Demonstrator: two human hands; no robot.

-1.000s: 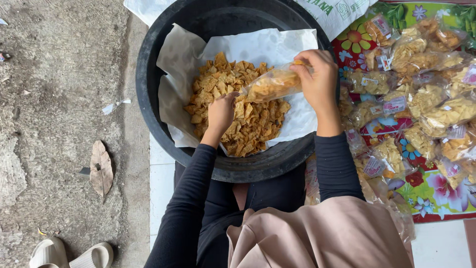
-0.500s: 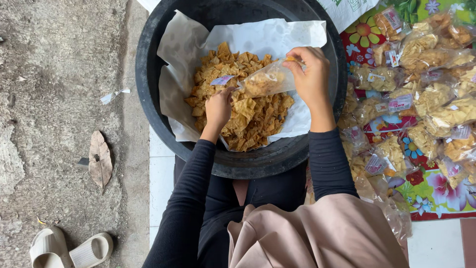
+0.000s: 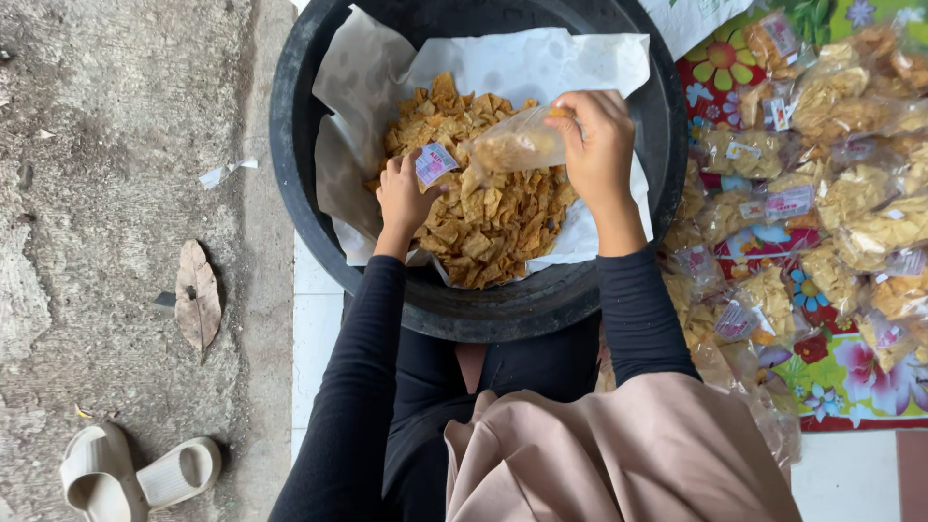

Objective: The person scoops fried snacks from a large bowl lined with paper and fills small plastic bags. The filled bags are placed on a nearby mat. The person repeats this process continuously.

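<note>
From the head view, the right hand (image 3: 597, 140) has its grip clamped on the mouth of a clear plastic bag (image 3: 519, 147) partly filled with chips, held over the black basin (image 3: 464, 300). The left hand (image 3: 406, 193) pinches a small paper label (image 3: 434, 162) just left of the bag, above the heap of fried chips (image 3: 483, 217) on white paper. Filled packets (image 3: 851, 203) lie on the floral mat to the right.

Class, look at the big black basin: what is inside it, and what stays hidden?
Inside the black basin lies white paper carrying a heap of golden chips. The basin's bottom is covered by paper and chips, so it cannot be seen.
</note>
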